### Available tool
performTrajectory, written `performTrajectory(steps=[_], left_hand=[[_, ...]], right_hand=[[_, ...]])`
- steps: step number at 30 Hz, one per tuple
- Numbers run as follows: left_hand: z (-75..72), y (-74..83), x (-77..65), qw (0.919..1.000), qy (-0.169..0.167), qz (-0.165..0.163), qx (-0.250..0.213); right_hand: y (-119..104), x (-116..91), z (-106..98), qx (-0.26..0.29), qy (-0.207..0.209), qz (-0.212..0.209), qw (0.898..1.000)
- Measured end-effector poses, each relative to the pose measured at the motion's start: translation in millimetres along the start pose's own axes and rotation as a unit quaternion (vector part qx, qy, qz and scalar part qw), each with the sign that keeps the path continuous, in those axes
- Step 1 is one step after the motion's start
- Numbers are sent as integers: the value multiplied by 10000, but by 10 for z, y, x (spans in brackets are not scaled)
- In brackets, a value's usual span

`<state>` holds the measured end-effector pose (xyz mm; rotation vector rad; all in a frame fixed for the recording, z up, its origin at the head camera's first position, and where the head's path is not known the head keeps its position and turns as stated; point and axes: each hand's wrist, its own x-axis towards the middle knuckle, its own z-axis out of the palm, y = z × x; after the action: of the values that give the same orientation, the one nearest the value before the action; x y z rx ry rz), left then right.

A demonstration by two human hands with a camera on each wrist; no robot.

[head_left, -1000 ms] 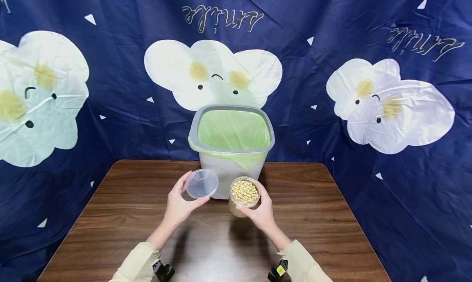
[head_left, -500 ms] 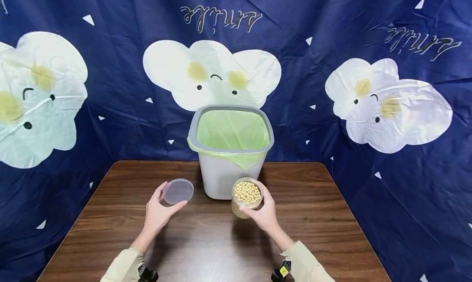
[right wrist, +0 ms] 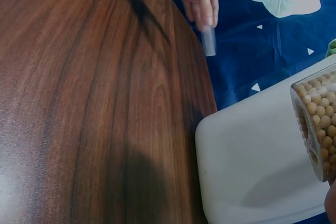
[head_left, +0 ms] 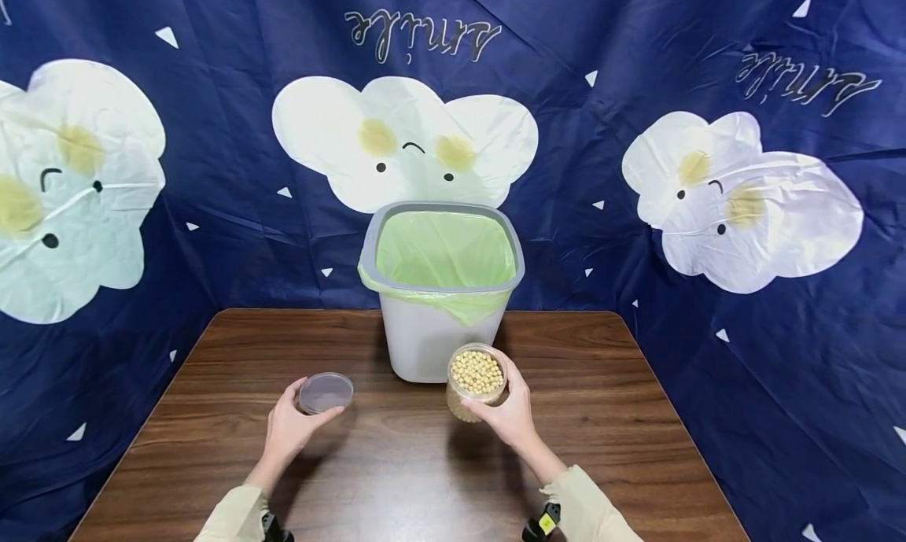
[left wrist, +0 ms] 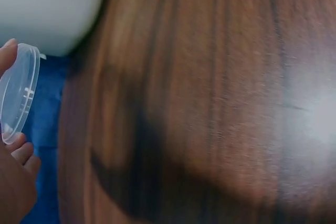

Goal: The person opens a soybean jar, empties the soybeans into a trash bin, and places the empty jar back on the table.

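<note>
Head view: lid (head_left: 326, 392) is pinched by left hand (head_left: 287, 432) above table (head_left: 403, 471); jar (head_left: 455, 398) is gripped by right hand (head_left: 511, 416) before bin (head_left: 428, 341). Uncapping is judged complete. Left wrist view: lid is not yet set down. Right wrist view: beans (right wrist: 326, 121) are contained in jar.

Curtained booth, dark blue cloud-print cloth (head_left: 576, 164) on three sides, wood-grain table (head_left: 602, 416)

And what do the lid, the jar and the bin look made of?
Lid: likely clear plastic, smooth and shiny; thin and see-through.
Jar: clear and glossy, plastic or perhaps glass; the beans show through.
Bin: probably plastic, smooth and fairly matt; rounded, moulded-looking corners, soft shading.
</note>
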<state>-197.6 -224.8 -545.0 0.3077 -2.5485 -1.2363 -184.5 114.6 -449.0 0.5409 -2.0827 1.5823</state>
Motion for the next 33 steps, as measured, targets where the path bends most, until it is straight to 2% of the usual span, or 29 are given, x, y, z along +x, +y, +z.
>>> performTrajectory(steps=[5, 16, 20, 27, 33], left_hand=[[53, -150, -28, 9989, -347, -142, 279], [149, -350, -94, 9916, -1106, 29, 668], [166, -376, -99, 9894, -1152, 197, 865], [170, -419, -105, 9789, -1300, 732, 1395], [182, -442, -107, 9770, -1146, 1013, 1486]], right_hand=[[8, -26, -12, 48, -41, 72, 10000], [26, -61, -51, -8, -49, 150, 9999], [28, -63, -58, -1, -59, 125, 9999], [34, -70, -76, -13, -64, 99, 9999], [25, -65, -86, 54, -97, 78, 9999]])
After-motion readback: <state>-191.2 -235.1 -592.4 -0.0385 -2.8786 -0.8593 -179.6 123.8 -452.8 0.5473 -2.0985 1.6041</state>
